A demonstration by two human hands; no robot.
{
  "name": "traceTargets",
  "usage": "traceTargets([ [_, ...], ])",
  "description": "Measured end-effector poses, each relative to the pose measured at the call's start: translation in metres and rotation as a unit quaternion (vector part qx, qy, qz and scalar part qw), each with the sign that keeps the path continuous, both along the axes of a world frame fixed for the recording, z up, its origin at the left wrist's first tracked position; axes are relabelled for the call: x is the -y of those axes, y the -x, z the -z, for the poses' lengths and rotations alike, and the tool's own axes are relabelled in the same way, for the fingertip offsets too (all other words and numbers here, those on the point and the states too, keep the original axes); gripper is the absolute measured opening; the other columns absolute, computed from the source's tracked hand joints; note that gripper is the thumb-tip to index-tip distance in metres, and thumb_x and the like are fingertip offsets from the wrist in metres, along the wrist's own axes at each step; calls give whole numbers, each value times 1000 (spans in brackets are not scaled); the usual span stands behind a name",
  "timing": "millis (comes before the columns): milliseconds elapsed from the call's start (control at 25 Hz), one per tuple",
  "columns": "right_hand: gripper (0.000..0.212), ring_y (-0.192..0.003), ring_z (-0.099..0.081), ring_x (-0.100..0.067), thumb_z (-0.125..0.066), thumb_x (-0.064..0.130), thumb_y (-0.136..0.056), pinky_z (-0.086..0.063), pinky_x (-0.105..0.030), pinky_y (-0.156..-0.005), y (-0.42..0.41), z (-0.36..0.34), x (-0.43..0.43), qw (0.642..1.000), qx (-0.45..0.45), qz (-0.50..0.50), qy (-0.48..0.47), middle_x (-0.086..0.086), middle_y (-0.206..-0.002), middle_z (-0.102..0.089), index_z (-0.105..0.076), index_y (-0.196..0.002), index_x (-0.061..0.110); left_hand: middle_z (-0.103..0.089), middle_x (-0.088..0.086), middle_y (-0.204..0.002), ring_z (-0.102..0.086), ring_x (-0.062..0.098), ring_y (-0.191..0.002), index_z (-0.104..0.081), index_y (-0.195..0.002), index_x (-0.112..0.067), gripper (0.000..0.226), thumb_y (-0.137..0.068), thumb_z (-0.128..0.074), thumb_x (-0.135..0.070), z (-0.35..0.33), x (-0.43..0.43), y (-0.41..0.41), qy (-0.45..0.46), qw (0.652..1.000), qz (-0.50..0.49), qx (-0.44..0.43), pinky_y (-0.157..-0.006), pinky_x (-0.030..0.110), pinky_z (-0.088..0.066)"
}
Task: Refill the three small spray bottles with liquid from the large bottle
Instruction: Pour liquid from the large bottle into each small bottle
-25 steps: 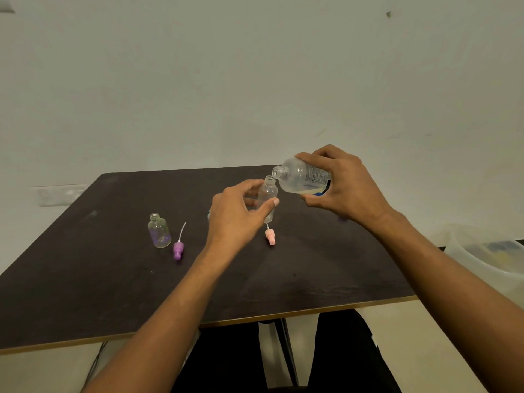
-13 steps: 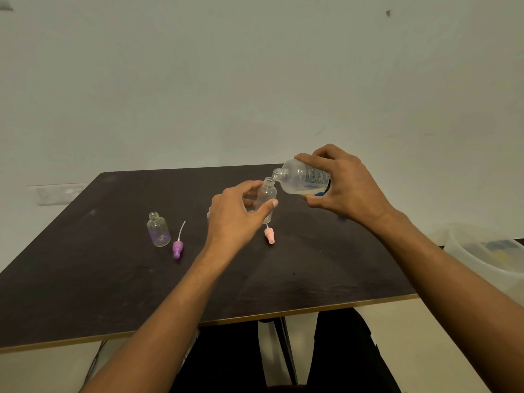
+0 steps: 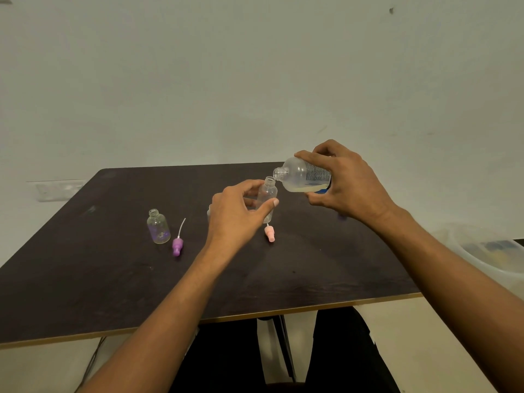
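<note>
Your left hand (image 3: 238,211) pinches a small bottle (image 3: 268,198) upright between thumb and fingers. Your right hand (image 3: 346,185) grips the large bottle (image 3: 303,175), tipped sideways, its open mouth at 2 o'clock of the small neck. A second small bottle (image 3: 158,226) stands on the table (image 3: 85,279) at 9 o'clock of your left hand.
</note>
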State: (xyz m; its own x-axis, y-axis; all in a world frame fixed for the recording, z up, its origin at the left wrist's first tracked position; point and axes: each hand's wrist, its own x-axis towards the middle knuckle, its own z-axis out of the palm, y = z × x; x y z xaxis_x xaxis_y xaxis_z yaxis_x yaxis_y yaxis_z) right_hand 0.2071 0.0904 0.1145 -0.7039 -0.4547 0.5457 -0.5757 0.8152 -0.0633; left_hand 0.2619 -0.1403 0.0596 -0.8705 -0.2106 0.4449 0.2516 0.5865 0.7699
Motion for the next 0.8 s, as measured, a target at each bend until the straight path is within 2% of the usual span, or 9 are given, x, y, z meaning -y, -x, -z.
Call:
traceTargets([
  [240, 77, -108, -54, -12, -84, 29, -76, -33, -9, -59, 1, -1, -1, 1000, -19, 3, -12, 5, -128, -52, -55, -147, 38, -77, -17, -98, -73, -5, -84, -75, -120, -35, 42, -80, -86, -46, 3, 0, 2, -1, 1000, 0, 2, -84, 34, -63],
  [400, 76, -114, -56, -19, -84, 31, -76, -49, -26, -73, 2, -2, 0, 999, -35, 5, -22, 2, -129, -54, -56, -146, 37, -77, -17, -98, -72, -5, -83, -75, -118, -35, 39, -81, -86, -44, 2, 0, 1, -1, 1000, 4, 2, -85, 30, -63],
  [520, 76, -116, -56, -20, -85, 33, -76, -57, -33, -78, 2, -2, 0, 999, -36, 4, -26, 2, -130, -54, -55, -146, 36, -78, -16, -99, -72, -5, -84, -75, -119, -36, 41, -81, -85, -47, 3, 0, 1, 9, 1000, 4, 0, -84, 29, -63],
  [800, 76, -115, -57, -22, -85, 33, -76, -60, -37, -78, 4, -2, -2, 998, -55, 3, -37, 0, -129, -55, -55, -146, 35, -78, -15, -100, -72, -5, -84, -74, -122, -33, 43, -82, -85, -45, 1, -3, 2, 9, 1000, 4, 1, -84, 26, -62],
])
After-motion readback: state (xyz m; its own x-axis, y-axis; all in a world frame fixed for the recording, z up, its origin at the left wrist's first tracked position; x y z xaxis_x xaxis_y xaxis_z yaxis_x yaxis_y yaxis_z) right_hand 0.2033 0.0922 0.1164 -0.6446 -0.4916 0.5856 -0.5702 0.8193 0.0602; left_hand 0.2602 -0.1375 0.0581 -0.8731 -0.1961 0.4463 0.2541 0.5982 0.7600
